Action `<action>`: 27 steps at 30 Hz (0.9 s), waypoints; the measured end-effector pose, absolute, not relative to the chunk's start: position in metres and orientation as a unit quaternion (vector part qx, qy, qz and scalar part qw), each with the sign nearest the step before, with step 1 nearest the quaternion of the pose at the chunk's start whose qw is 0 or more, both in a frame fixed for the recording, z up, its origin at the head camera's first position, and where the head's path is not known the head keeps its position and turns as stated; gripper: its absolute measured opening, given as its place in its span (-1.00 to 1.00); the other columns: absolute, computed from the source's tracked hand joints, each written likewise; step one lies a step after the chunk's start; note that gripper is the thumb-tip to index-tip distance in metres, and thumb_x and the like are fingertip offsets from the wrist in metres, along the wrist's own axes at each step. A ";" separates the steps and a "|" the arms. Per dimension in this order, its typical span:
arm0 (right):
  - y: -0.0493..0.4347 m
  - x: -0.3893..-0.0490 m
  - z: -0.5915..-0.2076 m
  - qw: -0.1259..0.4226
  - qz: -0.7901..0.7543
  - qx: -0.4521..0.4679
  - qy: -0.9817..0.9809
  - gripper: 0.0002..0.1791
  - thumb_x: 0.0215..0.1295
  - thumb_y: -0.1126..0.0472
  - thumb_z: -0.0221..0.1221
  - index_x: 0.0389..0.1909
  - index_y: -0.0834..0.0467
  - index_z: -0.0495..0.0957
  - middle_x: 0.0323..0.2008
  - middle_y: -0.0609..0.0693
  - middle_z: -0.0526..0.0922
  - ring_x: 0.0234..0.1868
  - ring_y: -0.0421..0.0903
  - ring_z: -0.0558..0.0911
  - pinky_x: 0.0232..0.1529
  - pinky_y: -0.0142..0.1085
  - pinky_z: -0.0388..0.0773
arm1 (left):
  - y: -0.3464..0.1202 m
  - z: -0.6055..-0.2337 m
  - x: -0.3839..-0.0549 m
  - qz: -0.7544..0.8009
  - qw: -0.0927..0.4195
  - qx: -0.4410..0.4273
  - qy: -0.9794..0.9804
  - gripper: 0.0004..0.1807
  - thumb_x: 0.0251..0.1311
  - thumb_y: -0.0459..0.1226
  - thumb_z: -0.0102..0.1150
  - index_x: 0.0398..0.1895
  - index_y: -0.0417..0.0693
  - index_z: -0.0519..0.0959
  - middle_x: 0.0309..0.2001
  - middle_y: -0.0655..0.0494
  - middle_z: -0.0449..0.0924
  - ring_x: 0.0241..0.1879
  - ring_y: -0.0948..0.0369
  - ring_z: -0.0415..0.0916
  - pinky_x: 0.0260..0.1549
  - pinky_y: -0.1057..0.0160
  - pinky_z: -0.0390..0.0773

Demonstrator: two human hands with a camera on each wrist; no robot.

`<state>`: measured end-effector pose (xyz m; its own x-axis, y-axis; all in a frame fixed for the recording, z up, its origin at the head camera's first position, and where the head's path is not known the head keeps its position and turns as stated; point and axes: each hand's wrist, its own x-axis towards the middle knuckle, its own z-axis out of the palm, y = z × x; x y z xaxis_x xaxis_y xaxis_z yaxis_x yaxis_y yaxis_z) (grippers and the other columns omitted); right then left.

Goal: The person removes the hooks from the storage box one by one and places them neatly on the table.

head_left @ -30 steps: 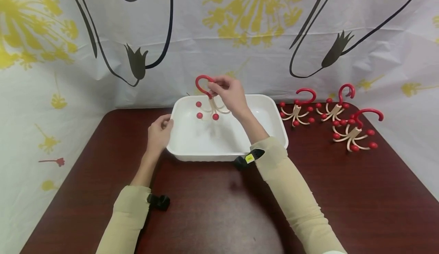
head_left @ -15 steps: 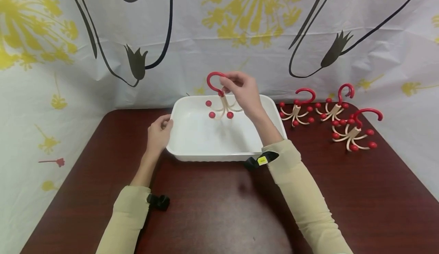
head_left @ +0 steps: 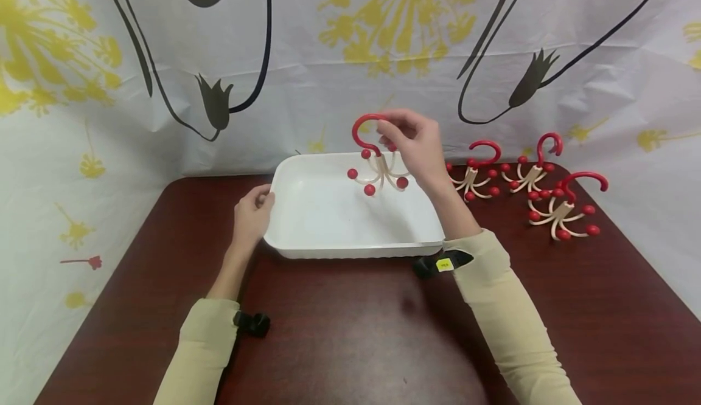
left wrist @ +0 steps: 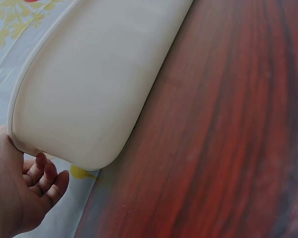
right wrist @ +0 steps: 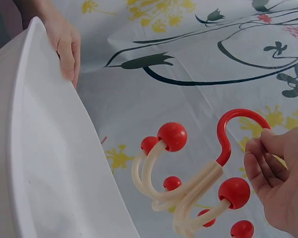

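My right hand [head_left: 423,145] pinches the red hook of a hanger [head_left: 381,165], whose cream curved prongs end in red balls. This hanger is held up over the right part of a white plastic tub [head_left: 312,219], prongs downward. In the right wrist view, thumb and fingertips meet on the end of the hanger's hook [right wrist: 223,131]. At the tub's left end my left hand [head_left: 252,218] grips the rim. From the left wrist view, the fingers curl beneath the tub's edge [left wrist: 84,89]. Nothing shows inside the tub, though its right end is partly hidden by my right arm.
Three similar hangers stand on their prongs at the right back of the dark red wooden table [head_left: 339,332]: a left one [head_left: 472,179], a rear one [head_left: 532,177] and a front one [head_left: 563,210]. A flower-patterned white cloth [head_left: 306,28] hangs behind the table.
My right hand has carried the hanger to the right across the tub, from near its middle toward its right end. My left hand stays on the rim.
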<state>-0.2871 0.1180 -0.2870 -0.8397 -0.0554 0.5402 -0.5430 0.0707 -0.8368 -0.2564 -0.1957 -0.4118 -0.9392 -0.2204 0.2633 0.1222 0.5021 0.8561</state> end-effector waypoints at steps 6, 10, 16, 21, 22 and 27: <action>0.135 -0.280 -0.285 0.216 0.632 0.208 -0.715 -0.76 0.31 0.26 0.34 -0.09 0.32 0.70 -0.34 0.04 0.73 -0.37 -0.10 0.68 -0.25 -0.34 0.62 | -0.197 -0.411 -0.255 -0.498 0.174 0.031 -0.849 -0.62 0.47 -0.23 0.03 0.20 -0.27 0.58 -0.19 -0.20 0.61 -0.26 0.00 0.53 -0.27 0.25 0.46; 0.146 -0.275 -0.283 0.230 0.626 0.196 -0.719 -0.77 0.30 0.27 0.34 -0.09 0.31 0.70 -0.34 0.02 0.73 -0.39 -0.10 0.68 -0.26 -0.34 0.62 | -0.197 -0.412 -0.255 -0.498 0.173 0.031 -0.849 -0.61 0.48 -0.23 0.02 0.21 -0.27 0.57 -0.19 -0.20 0.61 -0.26 0.00 0.53 -0.28 0.26 0.45; 0.164 -0.271 -0.283 0.263 0.608 0.173 -0.729 -0.78 0.30 0.25 0.35 -0.10 0.28 0.72 -0.35 -0.03 0.75 -0.40 -0.14 0.70 -0.21 -0.40 0.61 | -0.197 -0.412 -0.256 -0.498 0.167 0.031 -0.851 -0.60 0.48 -0.22 0.02 0.23 -0.26 0.56 -0.17 -0.20 0.61 -0.26 0.01 0.53 -0.30 0.27 0.45; 0.181 -0.269 -0.284 0.294 0.597 0.164 -0.728 -0.77 0.31 0.21 0.35 -0.12 0.27 0.73 -0.36 -0.05 0.76 -0.41 -0.16 0.71 -0.22 -0.42 0.61 | -0.197 -0.411 -0.256 -0.498 0.168 0.029 -0.850 -0.60 0.47 -0.22 0.02 0.22 -0.27 0.57 -0.18 -0.20 0.61 -0.27 0.01 0.53 -0.29 0.27 0.45; 0.184 -0.269 -0.285 0.301 0.596 0.162 -0.726 -0.77 0.31 0.22 0.35 -0.12 0.28 0.74 -0.36 -0.05 0.76 -0.41 -0.16 0.70 -0.23 -0.43 0.61 | -0.197 -0.411 -0.256 -0.498 0.168 0.029 -0.850 -0.60 0.47 -0.22 0.02 0.22 -0.27 0.57 -0.18 -0.20 0.61 -0.27 0.01 0.53 -0.29 0.27 0.45; 0.204 -0.267 -0.286 0.326 0.601 0.152 -0.714 -0.78 0.31 0.25 0.34 -0.11 0.30 0.74 -0.37 -0.06 0.75 -0.41 -0.14 0.69 -0.27 -0.44 0.60 | -0.198 -0.411 -0.256 -0.499 0.168 0.027 -0.850 -0.61 0.47 -0.22 0.02 0.21 -0.26 0.57 -0.18 -0.20 0.61 -0.26 0.00 0.53 -0.27 0.24 0.45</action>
<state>-0.2673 0.2035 -0.2855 -0.7406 0.1746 0.6489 -0.6096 0.2317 -0.7581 -0.2562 -0.1977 -0.4112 -0.9424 -0.2132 0.2577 0.1213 0.5001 0.8574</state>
